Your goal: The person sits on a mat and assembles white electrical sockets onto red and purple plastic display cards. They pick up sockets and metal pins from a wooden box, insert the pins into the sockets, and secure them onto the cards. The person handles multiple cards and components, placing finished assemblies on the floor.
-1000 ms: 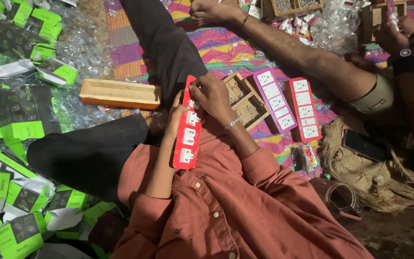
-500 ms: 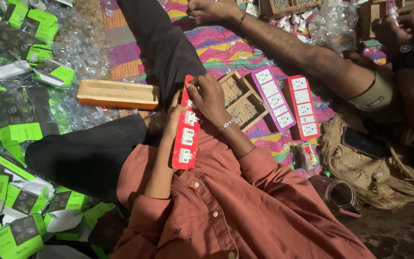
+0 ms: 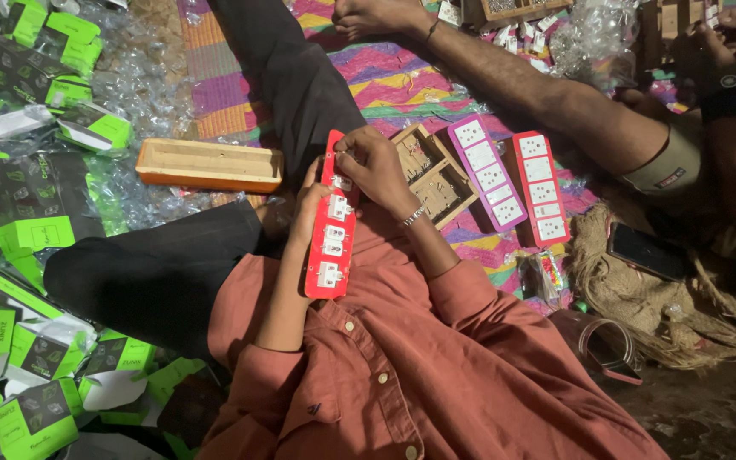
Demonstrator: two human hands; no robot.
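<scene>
At the centre of the frame the left hand (image 3: pixel 304 213) grips the left edge of a long red switch panel (image 3: pixel 331 230), fingers curled round it, holding it upright against the rust shirt (image 3: pixel 436 375). The right hand (image 3: pixel 376 166) rests on the panel's upper end, fingers bent and pinched narrow on a white switch (image 3: pixel 340 181) there. Just right of the hands lies a wooden tray (image 3: pixel 436 175), then a purple panel (image 3: pixel 487 173) and another red panel (image 3: pixel 540 189) on the striped mat (image 3: pixel 393 77). An orange wooden box (image 3: pixel 209 166) sits left of centre. Green and black cartons (image 3: pixel 27 230) fill the left side. Another person's arm (image 3: pixel 547 94) stretches across the upper right
</scene>
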